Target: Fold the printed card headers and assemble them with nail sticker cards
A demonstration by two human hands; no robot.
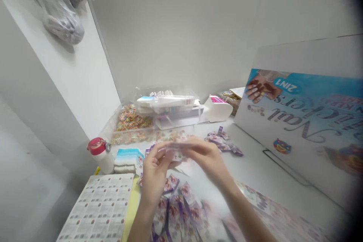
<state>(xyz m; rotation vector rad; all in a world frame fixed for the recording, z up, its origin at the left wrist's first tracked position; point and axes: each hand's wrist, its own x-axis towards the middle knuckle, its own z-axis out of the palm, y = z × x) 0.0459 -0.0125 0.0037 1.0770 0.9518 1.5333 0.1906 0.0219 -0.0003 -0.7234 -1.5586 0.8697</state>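
Both of my hands meet above the middle of the table. My left hand (159,159) is closed, its thumb and fingers pinching a small printed packet (177,155). At the packet's right and upper side, my right hand (202,153) pinches it too; motion blurs the fingertips. Whether the packet is open or sealed I cannot tell. Below and between my forearms lie several purple-and-white printed packets (176,211), piled loosely. Another small heap of such packets (221,141) rests beyond my right hand.
At left stand a bottle with a red lid (98,151), a stack of blue-and-white cards (129,157) and a sheet of printed labels (103,204). Behind is a clear bin of colourful small pieces (133,117). A large Nail Stickers box (300,121) stands right, near printed sheets (275,208).
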